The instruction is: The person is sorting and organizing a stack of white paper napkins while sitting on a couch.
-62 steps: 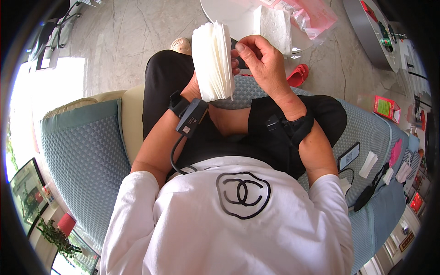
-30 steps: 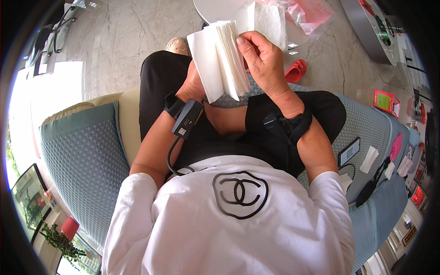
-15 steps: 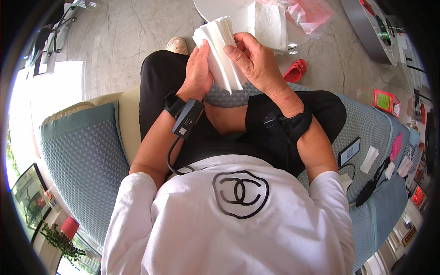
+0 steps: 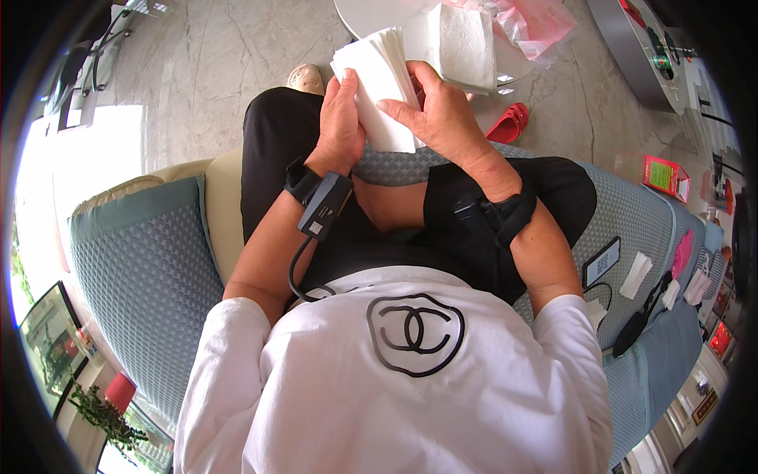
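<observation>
Between my two hands is a thick bundle of folded white paper tissues (image 4: 380,95), held upright over my lap with its top edges slightly fanned. My left hand (image 4: 341,122) grips the bundle's left side, thumb lying on the front face. On the other side, my right hand (image 4: 438,110) is closed on the bundle too, its thumb flat across the front and its fingers behind the right edge. Beyond my right hand, a stack of white paper towels (image 4: 462,51) lies on a round white table (image 4: 371,16).
Crumpled pink-and-clear plastic packaging (image 4: 538,28) lies on the table. A red shoe (image 4: 509,122) is on the floor. On the sofa's blue cover (image 4: 632,213) to my right are a phone (image 4: 602,262), a folded white tissue (image 4: 636,274) and a black hairbrush-like object (image 4: 638,320).
My right thumb has moved left and down across the front of the bundle. The sheets are pressed closer together, and the front face now turns more toward me.
</observation>
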The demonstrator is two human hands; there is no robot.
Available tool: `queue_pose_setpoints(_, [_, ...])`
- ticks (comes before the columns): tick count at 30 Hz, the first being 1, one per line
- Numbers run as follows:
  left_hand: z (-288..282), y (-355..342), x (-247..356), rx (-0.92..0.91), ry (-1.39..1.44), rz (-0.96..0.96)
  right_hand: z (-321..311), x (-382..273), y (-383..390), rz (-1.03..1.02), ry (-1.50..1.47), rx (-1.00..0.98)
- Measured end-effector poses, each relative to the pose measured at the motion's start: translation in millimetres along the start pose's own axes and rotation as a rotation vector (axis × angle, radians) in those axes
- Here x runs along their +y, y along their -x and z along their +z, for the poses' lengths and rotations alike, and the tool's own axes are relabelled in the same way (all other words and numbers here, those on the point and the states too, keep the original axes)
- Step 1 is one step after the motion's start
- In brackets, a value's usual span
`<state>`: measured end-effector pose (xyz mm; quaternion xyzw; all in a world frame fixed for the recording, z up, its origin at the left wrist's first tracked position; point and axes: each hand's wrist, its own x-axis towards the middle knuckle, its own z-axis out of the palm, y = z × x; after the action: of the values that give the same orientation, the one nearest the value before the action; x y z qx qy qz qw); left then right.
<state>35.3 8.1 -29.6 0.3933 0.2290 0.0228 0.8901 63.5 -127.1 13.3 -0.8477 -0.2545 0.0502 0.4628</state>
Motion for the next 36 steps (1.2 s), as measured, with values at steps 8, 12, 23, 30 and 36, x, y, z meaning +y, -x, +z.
queue_pose_setpoints(8, [1.0,2.0,2.9,-0.109,0.122,-0.156,-4.2,-9.4,-1.5,-0.010,-0.062,-0.003])
queue_pose_setpoints(12, [0.5,1.4,3.3,-0.165,0.153,-0.187,-3.4,-5.0,-3.3,-0.040,-0.126,0.044])
queue_pose_setpoints(23, [-4.8,0.7,-1.2,-0.471,0.314,-0.584,-15.1,5.8,-13.1,-0.011,-0.604,0.036])
queue_pose_setpoints(30, [-8.0,2.4,1.4,-0.701,0.638,-0.756,-15.8,12.1,-15.4,0.007,-0.589,0.052])
queue_pose_setpoints(36, [-4.4,6.2,5.4,-0.662,0.637,-0.794,-19.0,6.1,-13.8,0.026,-0.591,0.006])
